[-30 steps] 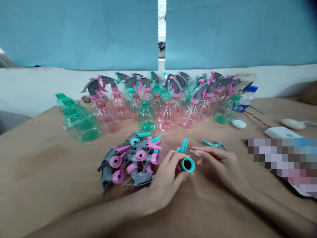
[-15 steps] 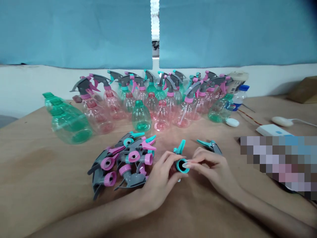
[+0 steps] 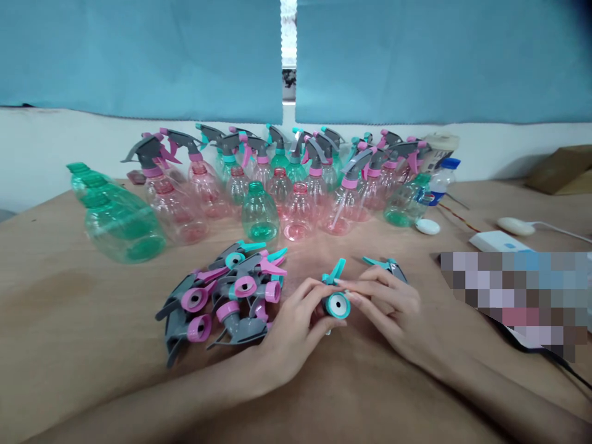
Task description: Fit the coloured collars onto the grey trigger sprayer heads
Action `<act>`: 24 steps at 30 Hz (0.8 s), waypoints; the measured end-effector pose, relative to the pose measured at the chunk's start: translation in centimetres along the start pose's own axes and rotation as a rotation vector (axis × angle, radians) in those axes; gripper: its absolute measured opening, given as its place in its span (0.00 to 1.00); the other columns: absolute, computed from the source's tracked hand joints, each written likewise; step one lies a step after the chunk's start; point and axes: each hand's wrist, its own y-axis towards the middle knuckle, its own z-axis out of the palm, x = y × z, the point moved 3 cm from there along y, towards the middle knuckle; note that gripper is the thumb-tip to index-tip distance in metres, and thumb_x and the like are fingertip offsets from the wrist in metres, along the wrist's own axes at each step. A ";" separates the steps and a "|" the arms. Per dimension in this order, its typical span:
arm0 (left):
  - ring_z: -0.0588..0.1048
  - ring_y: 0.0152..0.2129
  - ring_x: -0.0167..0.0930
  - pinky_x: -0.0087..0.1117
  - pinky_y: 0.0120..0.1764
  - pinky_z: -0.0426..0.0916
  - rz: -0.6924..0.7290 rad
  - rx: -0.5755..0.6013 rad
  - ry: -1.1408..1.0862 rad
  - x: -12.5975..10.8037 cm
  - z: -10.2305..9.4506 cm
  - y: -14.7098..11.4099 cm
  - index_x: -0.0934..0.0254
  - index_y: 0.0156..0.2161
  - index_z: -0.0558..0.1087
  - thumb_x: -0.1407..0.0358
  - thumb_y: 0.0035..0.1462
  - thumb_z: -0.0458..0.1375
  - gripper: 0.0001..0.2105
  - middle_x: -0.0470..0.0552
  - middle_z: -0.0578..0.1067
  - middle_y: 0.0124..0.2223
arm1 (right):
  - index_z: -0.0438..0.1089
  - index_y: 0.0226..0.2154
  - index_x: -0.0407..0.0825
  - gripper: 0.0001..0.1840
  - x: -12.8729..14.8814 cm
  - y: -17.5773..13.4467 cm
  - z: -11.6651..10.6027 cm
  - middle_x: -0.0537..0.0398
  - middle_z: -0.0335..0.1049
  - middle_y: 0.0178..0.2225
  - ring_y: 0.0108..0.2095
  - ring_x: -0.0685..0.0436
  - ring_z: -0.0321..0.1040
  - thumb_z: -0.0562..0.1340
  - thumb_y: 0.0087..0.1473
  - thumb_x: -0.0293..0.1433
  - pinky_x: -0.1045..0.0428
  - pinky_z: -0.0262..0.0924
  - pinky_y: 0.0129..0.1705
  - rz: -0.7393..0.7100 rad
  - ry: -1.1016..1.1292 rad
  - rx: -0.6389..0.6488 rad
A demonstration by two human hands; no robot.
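Observation:
My left hand [image 3: 296, 327] is closed around a trigger spray head [image 3: 333, 271]. The head's teal collar [image 3: 346, 316] faces me, and a white washer [image 3: 337, 304] with a dark centre hole sits inside it. From the right, my right hand [image 3: 391, 302] has its fingertips closed against the collar's right and upper edge. To the left of my left hand lies a pile of trigger spray heads [image 3: 245, 333], grey with pink or teal collars. Another teal and grey spray head [image 3: 393, 268] lies behind my right hand, partly covered by it.
Pink and green spray bottles [image 3: 261, 216] stand across the back, several topped with trigger heads. Green bottles [image 3: 124, 228] are at left. At right are a blue-capped bottle [image 3: 441, 182], a white oval object [image 3: 427, 227], a white box [image 3: 502, 242] and a pixelated device [image 3: 518, 296].
The white washer, pinched in my right fingers before, now lies flat inside the teal collar. My right fingers have shifted to the collar's edge. The view has shifted slightly.

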 end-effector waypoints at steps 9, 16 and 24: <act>0.69 0.35 0.28 0.31 0.41 0.66 0.028 -0.003 0.056 0.3 0.2 -0.1 0.58 0.48 0.68 0.72 0.57 0.58 0.14 0.46 0.67 0.42 | 0.66 0.38 0.49 0.06 0.1 0.5 -0.5 0.58 0.65 0.27 0.28 0.49 0.64 0.59 0.55 0.27 0.51 0.61 0.31 -0.024 0.030 -0.086; 0.70 0.37 0.30 0.34 0.43 0.68 0.067 -0.025 0.095 0.4 0.2 -0.2 0.56 0.53 0.66 0.73 0.59 0.56 0.18 0.48 0.67 0.45 | 0.65 0.37 0.47 0.08 0.3 0.2 0.1 0.55 0.63 0.30 0.30 0.49 0.62 0.59 0.52 0.24 0.52 0.59 0.30 -0.128 -0.028 0.109; 0.68 0.43 0.33 0.38 0.46 0.68 0.106 -0.072 0.207 0.6 0.3 -0.5 0.57 0.54 0.64 0.73 0.60 0.54 0.18 0.51 0.65 0.48 | 0.65 0.38 0.48 0.09 -0.4 0.0 0.6 0.57 0.62 0.29 0.28 0.51 0.61 0.59 0.52 0.25 0.54 0.57 0.29 -0.036 -0.058 0.171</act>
